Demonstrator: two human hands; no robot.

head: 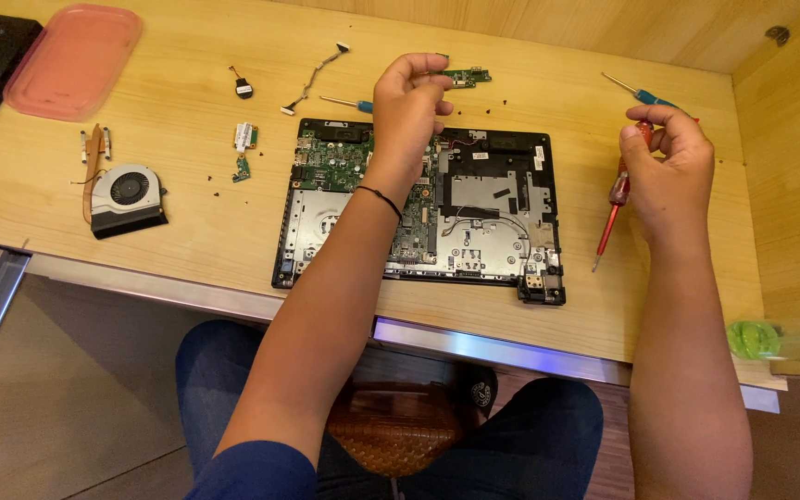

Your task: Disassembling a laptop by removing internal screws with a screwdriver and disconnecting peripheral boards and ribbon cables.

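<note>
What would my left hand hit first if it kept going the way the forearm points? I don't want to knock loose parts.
Probably the small green board just beyond the left hand, though the hand's height above the desk is unclear.

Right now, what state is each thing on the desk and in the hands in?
Laptop base: opened, board exposed.
Fan: removed, lying on desk.
Pink tray: empty.
Red screwdriver: gripped in right hand, tip down.
Left hand: raised, fingers pinched; contents unclear.
Blue screwdriver: lying unused.
</note>
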